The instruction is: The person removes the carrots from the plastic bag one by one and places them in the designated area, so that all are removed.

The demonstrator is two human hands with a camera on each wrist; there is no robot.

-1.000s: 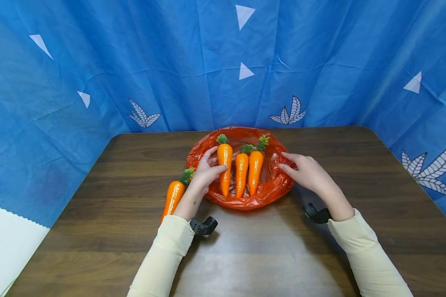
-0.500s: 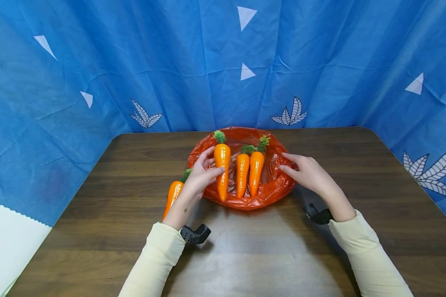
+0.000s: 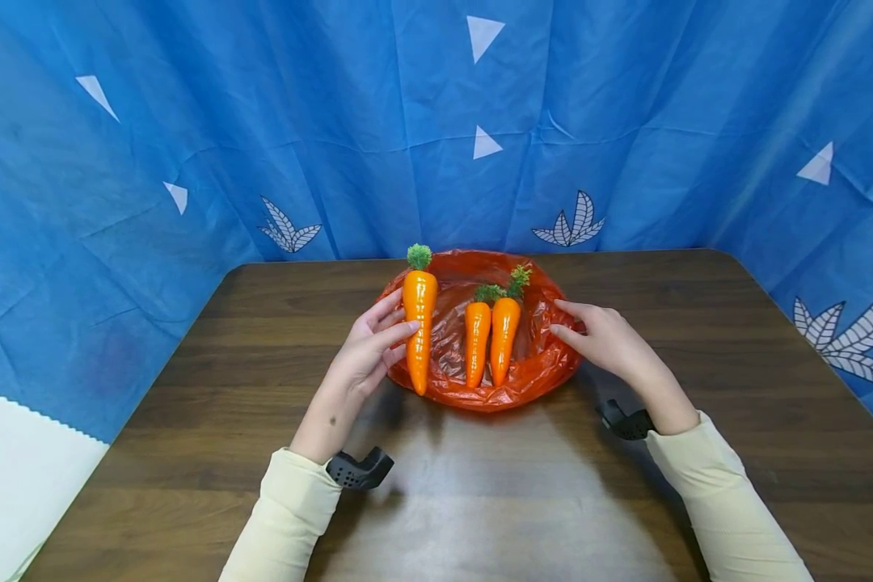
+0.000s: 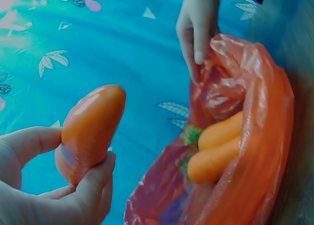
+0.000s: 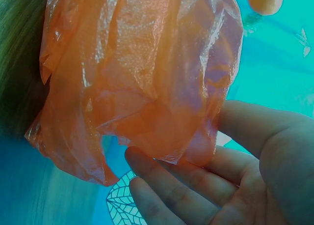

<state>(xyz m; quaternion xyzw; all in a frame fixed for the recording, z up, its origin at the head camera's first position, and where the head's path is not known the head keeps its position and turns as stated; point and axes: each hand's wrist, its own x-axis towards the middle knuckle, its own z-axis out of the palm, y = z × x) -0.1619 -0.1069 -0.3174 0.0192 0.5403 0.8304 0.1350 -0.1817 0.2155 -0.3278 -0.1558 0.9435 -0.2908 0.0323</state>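
My left hand (image 3: 367, 352) grips an orange carrot (image 3: 420, 303) with a green tuft, thumb on one side and fingers on the other. The carrot stands over the left rim of a red plastic bag (image 3: 509, 396), and the left wrist view shows it lifted apart from the bag. Two more carrots (image 3: 477, 343) lie side by side inside the open-mouthed bag, tufts toward the far side. At the bag's right rim, my right hand (image 3: 607, 339) holds the plastic between thumb and fingers, as the right wrist view shows (image 5: 196, 181).
The bag stands near the back of a dark wooden table (image 3: 495, 493). A blue curtain (image 3: 378, 121) with white shapes hangs behind the table and along its sides. White cloth (image 3: 22, 477) shows at the far left. Each wrist wears a black device (image 3: 360, 469).
My left hand has drawn the carrot leftward and up, away from the other two. The carrot on the table at left is now hidden, apparently by my left arm. My right hand stays put.
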